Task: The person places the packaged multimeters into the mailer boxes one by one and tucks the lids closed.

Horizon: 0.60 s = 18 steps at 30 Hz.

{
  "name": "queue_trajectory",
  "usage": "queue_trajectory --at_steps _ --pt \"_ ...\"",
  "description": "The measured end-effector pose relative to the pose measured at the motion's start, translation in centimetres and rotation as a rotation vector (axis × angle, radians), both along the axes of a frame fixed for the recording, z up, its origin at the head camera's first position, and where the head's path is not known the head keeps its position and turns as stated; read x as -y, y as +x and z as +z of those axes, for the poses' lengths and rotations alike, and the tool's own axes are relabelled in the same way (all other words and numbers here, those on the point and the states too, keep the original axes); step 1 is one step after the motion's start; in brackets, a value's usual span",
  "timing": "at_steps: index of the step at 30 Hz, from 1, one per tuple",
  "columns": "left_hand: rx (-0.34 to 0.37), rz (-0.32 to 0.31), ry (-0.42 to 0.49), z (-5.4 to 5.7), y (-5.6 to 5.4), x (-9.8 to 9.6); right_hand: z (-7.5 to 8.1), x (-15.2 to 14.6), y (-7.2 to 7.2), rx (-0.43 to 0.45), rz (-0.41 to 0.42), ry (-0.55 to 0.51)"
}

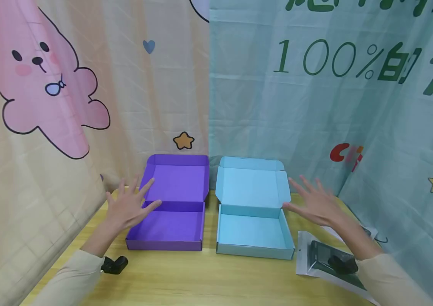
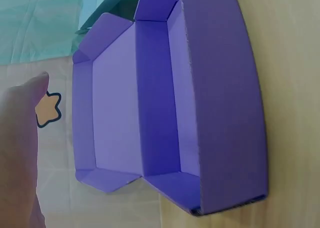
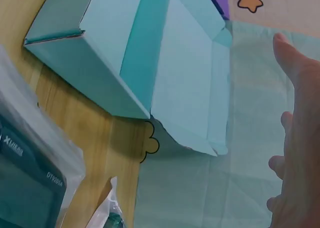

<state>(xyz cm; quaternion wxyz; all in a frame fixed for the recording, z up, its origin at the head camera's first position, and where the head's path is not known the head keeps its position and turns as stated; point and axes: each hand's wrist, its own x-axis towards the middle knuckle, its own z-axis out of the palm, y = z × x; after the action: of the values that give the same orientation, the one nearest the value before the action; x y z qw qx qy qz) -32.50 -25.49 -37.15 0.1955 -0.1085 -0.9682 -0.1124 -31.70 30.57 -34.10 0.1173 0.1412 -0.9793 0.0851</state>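
Two cardboard boxes stand side by side with lids raised and nothing inside: a purple box [image 1: 164, 246] on the left and a light blue box [image 1: 254, 250] on the right. My left hand [image 1: 126, 208] is held up with fingers spread, overlapping the purple box's left edge in the head view. Spread in the same way, my right hand [image 1: 315, 206] is beside the light blue box's lid [image 1: 252, 185]. Neither hand holds anything. In the left wrist view the thumb [image 2: 37, 85] points up beside the purple box. The right wrist view shows the right thumb [image 3: 285, 50] and several fingertips.
At the right, a dark device marked DT9205A [image 3: 30, 173] lies in a clear plastic bag [image 1: 302, 255]. Another small bag [image 3: 107, 208] is behind it. Printed curtains [image 1: 247, 106] surround the wooden table [image 1: 185, 278] at back and sides. Black wrist cameras [image 1: 114, 265] sit at both sleeves.
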Motion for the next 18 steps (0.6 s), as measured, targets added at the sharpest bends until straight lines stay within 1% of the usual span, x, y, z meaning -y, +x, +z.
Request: queue_trajectory --at_steps 4,6,9,13,16,18 --pt "0.014 -0.022 0.024 -0.6 0.9 1.1 -0.3 -1.5 0.8 -0.005 0.022 -0.040" --pt "0.042 -0.034 0.047 -1.1 1.5 1.6 -0.4 -2.2 1.3 -0.009 0.032 -0.050" --pt "0.084 -0.062 0.092 -2.0 2.2 2.3 -0.8 -3.0 1.9 -0.025 0.047 -0.049" --pt "0.108 -0.151 0.213 -3.5 2.5 2.9 -1.7 -4.2 2.6 -0.016 0.087 -0.086" --pt "0.129 -0.230 0.313 -4.6 2.4 3.2 -2.3 -5.1 3.2 0.017 0.113 -0.122" --pt "0.147 -0.265 0.362 -5.3 2.2 3.4 -2.6 -5.8 3.7 0.041 0.117 -0.131"
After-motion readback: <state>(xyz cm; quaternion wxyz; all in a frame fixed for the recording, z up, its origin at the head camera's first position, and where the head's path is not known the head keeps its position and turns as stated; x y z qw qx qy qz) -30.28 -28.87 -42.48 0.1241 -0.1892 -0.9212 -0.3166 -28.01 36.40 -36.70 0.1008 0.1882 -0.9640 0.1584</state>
